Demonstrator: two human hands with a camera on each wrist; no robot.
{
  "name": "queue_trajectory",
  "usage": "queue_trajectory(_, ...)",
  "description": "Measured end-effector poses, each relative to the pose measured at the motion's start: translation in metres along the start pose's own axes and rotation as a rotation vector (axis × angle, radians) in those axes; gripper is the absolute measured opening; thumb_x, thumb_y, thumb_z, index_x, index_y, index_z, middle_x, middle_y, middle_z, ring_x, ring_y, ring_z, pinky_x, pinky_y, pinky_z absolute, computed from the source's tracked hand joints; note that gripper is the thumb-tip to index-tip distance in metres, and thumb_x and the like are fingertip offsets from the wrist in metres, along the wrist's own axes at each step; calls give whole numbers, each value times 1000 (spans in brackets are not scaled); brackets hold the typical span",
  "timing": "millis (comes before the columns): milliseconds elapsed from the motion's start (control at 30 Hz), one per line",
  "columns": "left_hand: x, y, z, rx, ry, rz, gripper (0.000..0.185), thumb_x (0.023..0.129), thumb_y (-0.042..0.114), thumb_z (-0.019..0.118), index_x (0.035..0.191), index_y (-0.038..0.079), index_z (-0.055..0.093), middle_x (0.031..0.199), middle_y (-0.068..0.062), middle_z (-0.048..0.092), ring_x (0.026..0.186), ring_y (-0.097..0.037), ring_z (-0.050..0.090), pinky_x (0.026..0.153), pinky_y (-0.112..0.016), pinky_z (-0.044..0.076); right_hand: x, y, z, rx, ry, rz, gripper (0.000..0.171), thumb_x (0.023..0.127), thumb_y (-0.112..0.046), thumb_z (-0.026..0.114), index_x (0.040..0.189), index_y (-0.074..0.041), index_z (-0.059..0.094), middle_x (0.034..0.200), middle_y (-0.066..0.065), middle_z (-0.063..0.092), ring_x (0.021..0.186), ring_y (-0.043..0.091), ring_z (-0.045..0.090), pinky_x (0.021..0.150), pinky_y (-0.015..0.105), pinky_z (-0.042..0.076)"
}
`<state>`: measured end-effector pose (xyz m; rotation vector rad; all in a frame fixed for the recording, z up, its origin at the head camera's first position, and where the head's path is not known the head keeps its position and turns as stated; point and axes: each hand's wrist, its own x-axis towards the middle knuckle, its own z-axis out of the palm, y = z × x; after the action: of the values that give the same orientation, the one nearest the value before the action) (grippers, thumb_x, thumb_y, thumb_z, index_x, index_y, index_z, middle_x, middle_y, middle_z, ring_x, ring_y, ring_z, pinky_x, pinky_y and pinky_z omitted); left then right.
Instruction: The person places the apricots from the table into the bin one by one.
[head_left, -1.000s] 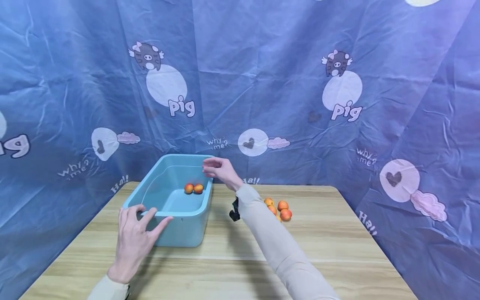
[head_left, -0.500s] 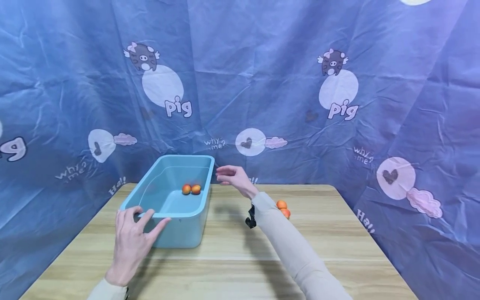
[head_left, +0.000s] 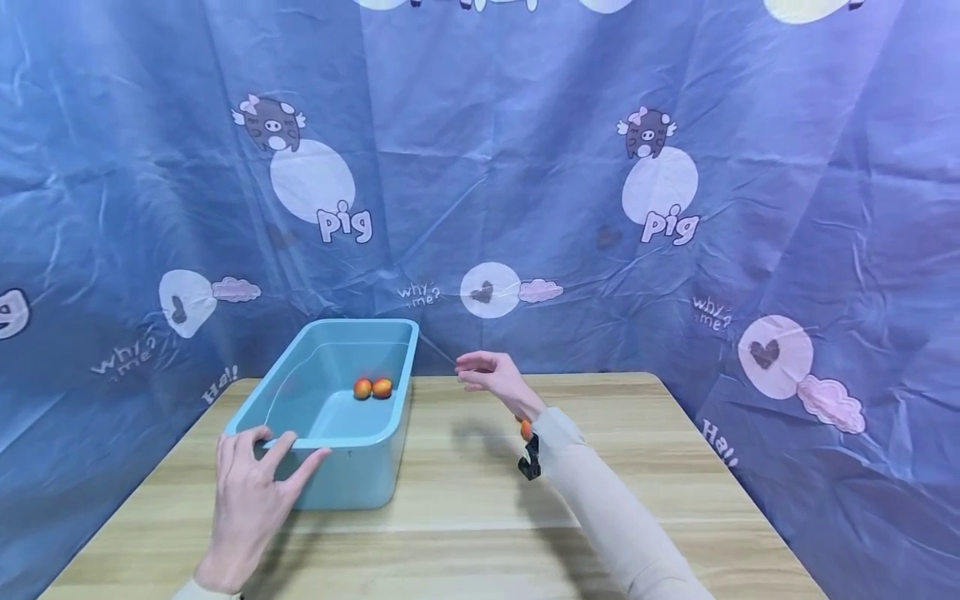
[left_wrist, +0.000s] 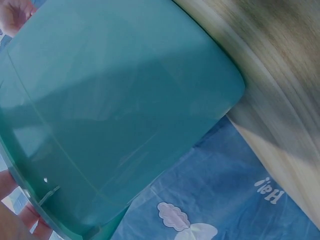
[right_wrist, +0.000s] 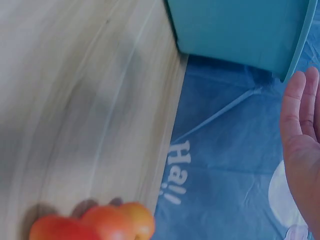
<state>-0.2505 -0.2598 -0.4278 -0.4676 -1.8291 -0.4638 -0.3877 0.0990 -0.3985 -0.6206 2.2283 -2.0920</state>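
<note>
On the wooden table (head_left: 465, 508), the left hand (head_left: 247, 500) rests spread on the blue tub (head_left: 330, 417) rim; the right hand (head_left: 495, 379) hovers, grip relaxed, above the peaches (right_wrist: 95, 225).

This looks like a makeshift recording corner rather than a lived-in room: a wrinkled blue cloth (head_left: 525, 167) printed with cartoon pigs, hearts and clouds hangs on all sides, closing in a plain wooden table (head_left: 465, 517) and hiding any walls behind.
</note>
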Motion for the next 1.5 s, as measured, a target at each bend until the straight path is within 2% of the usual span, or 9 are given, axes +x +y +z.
queue_trajectory(133,-4,1,-3,23,-11,-7,70,86,72,53,85,4,68,90,-28,53,85,-45,44,86,-60,31,-10,4,-8,-16,2,4,37,90,-3,68,124,7,59,114,15,70,101,24,69,91,45,54)
queue_trajectory(300,-5,3,-6,34,-15,-4,68,86,71,55,86,4,68,91,-28,53,85,-45,45,86,-60,31,-21,3,-22,-39,2,-1,37,91,-4,68,124,9,59,118,17,68,101,22,69,91,44,54)
queue_trajectory(567,-3,5,-6,31,-55,-11,65,84,69,59,88,4,69,92,-28,53,88,-45,46,89,-62,31,-38,2,-48,-7,18,23,34,90,-4,68,123,4,61,116,11,70,101,16,69,99,55,46)
queue_trajectory(767,-4,5,-7,56,-77,-12,69,86,72,52,87,5,68,91,-28,53,87,-44,46,88,-61,31,-48,6,-65,-15,36,45,38,90,-8,70,125,3,60,114,7,71,102,17,69,95,47,52)
queue_trajectory(867,-3,6,-7,44,-62,-7,66,86,71,55,87,6,68,90,-28,53,86,-43,47,86,-60,31,-53,8,-75,-39,69,59,38,90,-12,71,124,1,61,112,4,71,101,16,70,94,45,53)
queue_trajectory(1033,-1,6,-6,24,-34,1,64,84,68,59,87,5,68,90,-28,54,86,-43,46,85,-60,31,-59,8,-89,-42,76,65,40,90,-11,71,126,2,59,115,7,70,102,17,69,100,54,46)
queue_trajectory(1200,-2,5,-6,25,-31,-4,66,84,69,59,87,4,69,90,-28,54,86,-44,46,84,-59,31,-64,13,-101,-64,34,70,43,92,-6,66,130,9,53,121,13,66,104,15,68,97,47,50)
queue_trajectory(1300,-2,5,-6,39,-57,-4,67,85,69,58,87,4,69,91,-28,54,86,-44,46,84,-58,31,-68,17,-110,-91,22,74,45,92,-3,64,133,11,49,126,17,63,105,13,67,97,44,51)
queue_trajectory(1500,-1,5,-6,40,-70,-2,66,85,68,59,88,2,69,91,-28,53,86,-44,46,83,-57,31,-78,27,-125,-174,22,122,44,92,-11,67,133,1,55,132,16,61,111,13,64,105,53,42)
